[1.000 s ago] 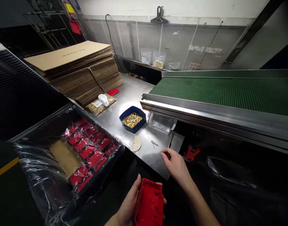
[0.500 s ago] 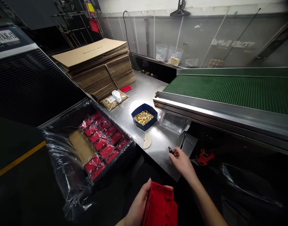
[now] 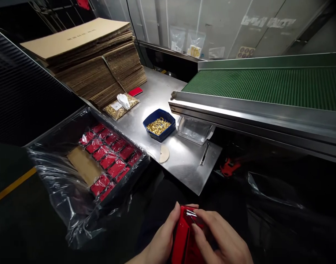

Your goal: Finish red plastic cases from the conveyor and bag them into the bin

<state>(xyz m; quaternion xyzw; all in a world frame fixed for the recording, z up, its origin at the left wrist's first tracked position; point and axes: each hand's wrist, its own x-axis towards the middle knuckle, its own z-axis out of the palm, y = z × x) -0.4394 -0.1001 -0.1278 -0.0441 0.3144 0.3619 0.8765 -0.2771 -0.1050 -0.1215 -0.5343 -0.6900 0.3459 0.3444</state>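
My left hand grips a red plastic casing by its side, low in the view and tilted towards me. In my right hand is a small shiny metal tool, which looks like a nail clipper, pinched between thumb and fingers. The tool's tip is at the upper rim of the casing; whether it bites on the plastic I cannot tell. Much of the casing's right part is hidden behind my right fingers. On the metal table ahead lie a slim black knife-like tool and a half-round beige disc.
A plastic-lined box on the left holds several red parts. A blue tray of brass-coloured pieces stands mid-table, near a bag of similar pieces. Stacked cardboard is behind; a green conveyor runs right.
My right hand has come from the table edge down to the red casing, bringing the small tool. The casing has turned in my left hand. The camera view has tilted downward.
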